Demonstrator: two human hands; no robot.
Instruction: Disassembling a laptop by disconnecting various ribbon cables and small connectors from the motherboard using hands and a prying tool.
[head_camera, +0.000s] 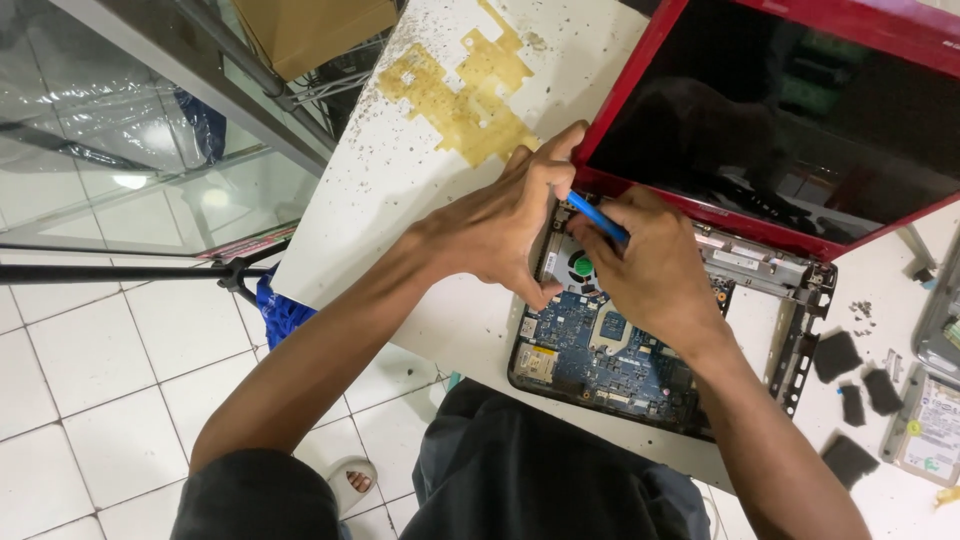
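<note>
the right hand (650, 265) is closed around a blue tool (598, 217), its tip aimed down by the fan (577, 266) at the back left corner of an opened red laptop (690, 330) lying on the white counter (400, 170). the left hand (510, 225) grips the laptop's corner, fingers curled onto the frame beside the fan. the blue circuit board (600, 355) lies bare below both hands, and dark foam pieces (850, 385) sit on the counter to the right.
</note>
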